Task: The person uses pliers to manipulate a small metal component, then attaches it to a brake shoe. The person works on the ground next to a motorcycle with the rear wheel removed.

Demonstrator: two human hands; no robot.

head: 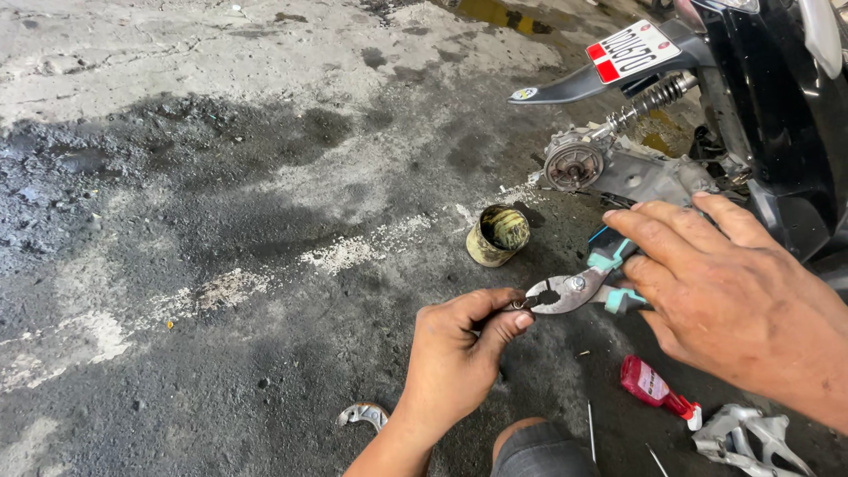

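The left hand point(459, 353), at lower centre of the frame, pinches a small metal part point(518, 304) between thumb and forefinger; its grip is closed on that part. The right hand point(733, 300), at right of the frame, is wrapped about the teal-sleeved handles of a pair of pliers point(574, 290), its grip closed on the tool. The pliers lie with their long axis running from the handles at right, slightly higher, to the nose at left, slightly lower. The nose meets the small part at the left fingertips; whether the jaws bite on it or merely touch it cannot be told. The part thus lies directly left of the plier nose, and the left hand is the nearer to it. On the stained concrete floor point(221, 221), a grimy open tin point(497, 235) stands just above the pliers, a small red bottle point(654, 387) lies lower right, and the bare rear hub of a motor scooter point(574, 163) sits upper right.
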